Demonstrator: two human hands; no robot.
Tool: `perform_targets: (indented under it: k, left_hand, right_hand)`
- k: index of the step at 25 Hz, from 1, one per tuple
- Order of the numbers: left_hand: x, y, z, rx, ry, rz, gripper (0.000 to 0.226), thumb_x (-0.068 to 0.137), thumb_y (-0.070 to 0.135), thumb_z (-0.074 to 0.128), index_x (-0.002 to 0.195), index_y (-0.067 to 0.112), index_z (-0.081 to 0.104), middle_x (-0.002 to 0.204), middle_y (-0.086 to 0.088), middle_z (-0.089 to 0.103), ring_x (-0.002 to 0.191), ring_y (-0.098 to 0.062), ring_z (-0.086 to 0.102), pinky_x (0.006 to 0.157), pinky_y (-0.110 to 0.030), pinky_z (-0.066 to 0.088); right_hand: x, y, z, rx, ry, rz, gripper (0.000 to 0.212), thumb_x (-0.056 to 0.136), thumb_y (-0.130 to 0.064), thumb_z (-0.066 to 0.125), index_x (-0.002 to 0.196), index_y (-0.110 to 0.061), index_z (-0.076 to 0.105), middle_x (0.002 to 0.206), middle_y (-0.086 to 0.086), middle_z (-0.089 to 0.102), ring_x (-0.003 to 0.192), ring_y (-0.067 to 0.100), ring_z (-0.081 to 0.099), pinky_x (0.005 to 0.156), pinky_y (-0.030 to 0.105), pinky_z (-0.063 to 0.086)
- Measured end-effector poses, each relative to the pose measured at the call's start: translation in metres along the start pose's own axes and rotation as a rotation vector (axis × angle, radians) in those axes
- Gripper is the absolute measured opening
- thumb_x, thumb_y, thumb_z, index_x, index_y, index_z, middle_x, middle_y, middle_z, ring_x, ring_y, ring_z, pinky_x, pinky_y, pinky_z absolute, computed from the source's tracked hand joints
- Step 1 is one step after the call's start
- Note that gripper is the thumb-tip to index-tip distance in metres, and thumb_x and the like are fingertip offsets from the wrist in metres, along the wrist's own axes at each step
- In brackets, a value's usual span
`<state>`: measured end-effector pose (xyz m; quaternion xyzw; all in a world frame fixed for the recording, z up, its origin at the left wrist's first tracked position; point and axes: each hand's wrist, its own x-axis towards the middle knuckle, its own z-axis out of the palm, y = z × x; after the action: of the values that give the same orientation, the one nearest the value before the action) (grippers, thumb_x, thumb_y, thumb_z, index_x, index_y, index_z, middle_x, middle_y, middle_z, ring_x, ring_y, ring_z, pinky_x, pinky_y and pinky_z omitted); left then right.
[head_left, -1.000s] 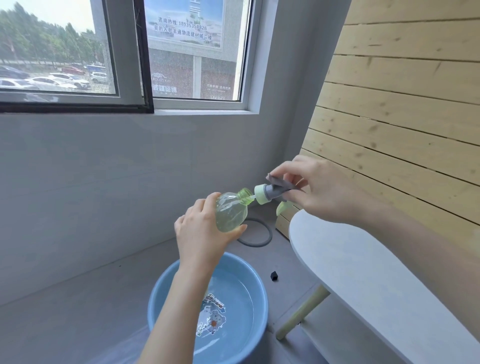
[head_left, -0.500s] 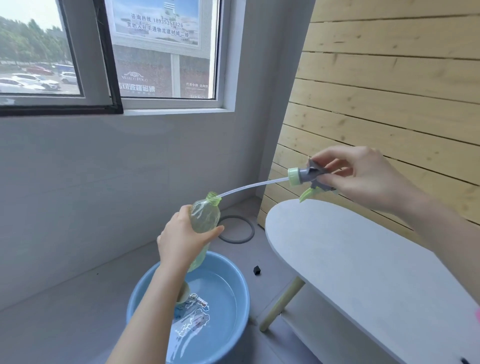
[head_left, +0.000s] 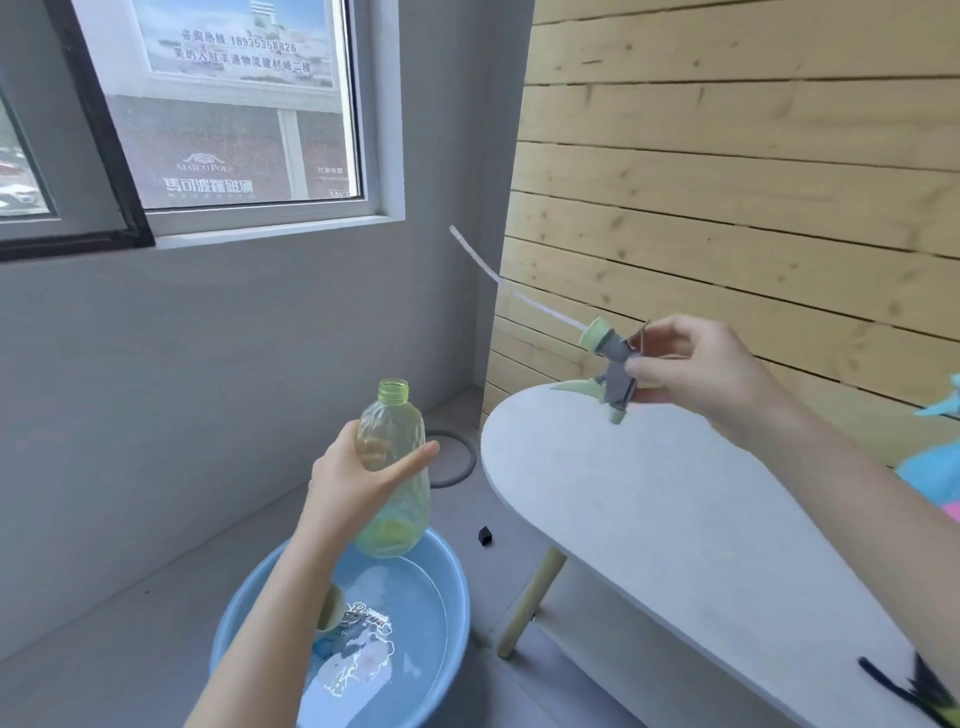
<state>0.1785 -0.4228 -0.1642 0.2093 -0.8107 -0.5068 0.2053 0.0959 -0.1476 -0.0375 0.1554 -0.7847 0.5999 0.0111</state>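
- Gripping the clear green bottle (head_left: 395, 431) in the left hand (head_left: 358, 488), lower centre of frame, thumb across the front.
- Held upright, neck uncapped, just above the rim of the blue basin (head_left: 453, 587) at the bottom of the frame.
- Pinching the grey-and-green spray head (head_left: 613, 366) in the right hand (head_left: 696, 369), centre right, fingers curled round it.
- Well apart from the bottle, with the white dip tube (head_left: 519, 293) slanting toward upper centre.
- Low over the pale worktop (head_left: 649, 519), perhaps touching at the tip; hard to tell.
- On the floor behind, a dark ring (head_left: 469, 457).

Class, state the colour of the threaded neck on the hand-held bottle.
Translucent lime green: the neck tops the paler bottle. The head view shows it best.
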Motion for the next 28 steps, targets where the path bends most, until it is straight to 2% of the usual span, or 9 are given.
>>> perform_targets:
  k: [2,4,7,10,14,17,20,23,28]
  left_hand:
    - [-0.002,0.006,0.007,-0.044,-0.03,0.005,0.072,0.046,0.076,0.071,0.101,0.031,0.059,0.099,0.013,0.067,0.096,-0.007,0.062,0.081,-0.032,0.052]
    - [-0.001,0.01,0.016,-0.079,-0.065,0.004,0.075,0.044,0.077,0.069,0.101,0.031,0.059,0.098,0.011,0.068,0.093,-0.006,0.064,0.082,-0.034,0.054]
    - [0.0,0.013,0.026,-0.121,-0.105,0.005,0.073,0.045,0.075,0.071,0.101,0.029,0.061,0.096,0.01,0.07,0.091,-0.006,0.066,0.083,-0.037,0.055]
    - [0.0,0.015,0.029,-0.139,-0.125,0.007,0.072,0.045,0.074,0.072,0.1,0.03,0.062,0.094,0.011,0.071,0.09,-0.006,0.067,0.082,-0.036,0.056]
    - [0.001,0.017,0.027,-0.162,-0.122,0.008,0.07,0.044,0.073,0.072,0.099,0.03,0.062,0.094,0.011,0.071,0.088,-0.004,0.067,0.079,-0.032,0.055]
    - [0.002,0.018,0.023,-0.176,-0.114,0.011,0.071,0.044,0.073,0.071,0.099,0.03,0.063,0.092,0.012,0.071,0.086,-0.003,0.067,0.075,-0.029,0.054]
    - [0.003,0.018,0.02,-0.172,-0.096,0.01,0.07,0.044,0.073,0.071,0.098,0.03,0.063,0.091,0.012,0.071,0.085,-0.002,0.067,0.074,-0.028,0.054]
    - [0.003,0.016,0.016,-0.173,-0.081,0.008,0.069,0.044,0.073,0.072,0.099,0.031,0.062,0.091,0.013,0.071,0.086,-0.003,0.067,0.076,-0.03,0.055]
    - [0.005,0.01,0.007,-0.169,-0.063,-0.007,0.073,0.044,0.076,0.071,0.1,0.03,0.062,0.095,0.012,0.07,0.091,-0.007,0.066,0.083,-0.037,0.055]
  right_hand:
    - [0.007,0.03,0.015,0.173,-0.002,0.151,0.035,0.086,0.017,0.054,0.112,-0.004,0.044,0.1,0.018,0.059,0.076,0.022,0.069,0.07,0.039,0.059]
    - [0.017,0.065,0.029,0.281,-0.003,0.274,0.044,0.085,0.02,0.051,0.116,-0.009,0.042,0.106,0.024,0.057,0.077,0.027,0.07,0.067,0.04,0.058]
    - [0.03,0.113,0.051,0.339,0.06,0.424,0.032,0.084,0.022,0.048,0.1,-0.006,0.047,0.119,0.032,0.055,0.079,0.036,0.068,0.065,0.04,0.058]
    - [0.039,0.154,0.069,0.354,0.149,0.528,0.025,0.083,0.02,0.053,0.091,-0.003,0.048,0.122,0.031,0.054,0.086,0.039,0.066,0.073,0.042,0.055]
    - [0.043,0.186,0.081,0.349,0.224,0.579,0.02,0.081,0.016,0.061,0.095,0.003,0.054,0.114,0.025,0.058,0.102,0.039,0.063,0.082,0.041,0.054]
    - [0.044,0.195,0.085,0.331,0.243,0.582,0.019,0.081,0.014,0.063,0.093,0.001,0.056,0.107,0.019,0.056,0.095,0.035,0.065,0.082,0.039,0.054]
    - [0.044,0.195,0.087,0.213,0.23,0.567,0.017,0.081,0.004,0.068,0.092,-0.004,0.06,0.098,0.012,0.061,0.079,0.03,0.068,0.081,0.036,0.056]
    - [0.042,0.193,0.091,-0.113,0.195,0.488,0.02,0.08,-0.013,0.072,0.097,-0.01,0.063,0.079,-0.002,0.065,0.068,0.026,0.068,0.083,0.035,0.055]
    - [0.04,0.19,0.092,-0.456,0.142,0.373,0.025,0.079,-0.028,0.072,0.098,-0.015,0.065,0.104,0.006,0.065,0.104,0.024,0.059,0.085,0.03,0.045]
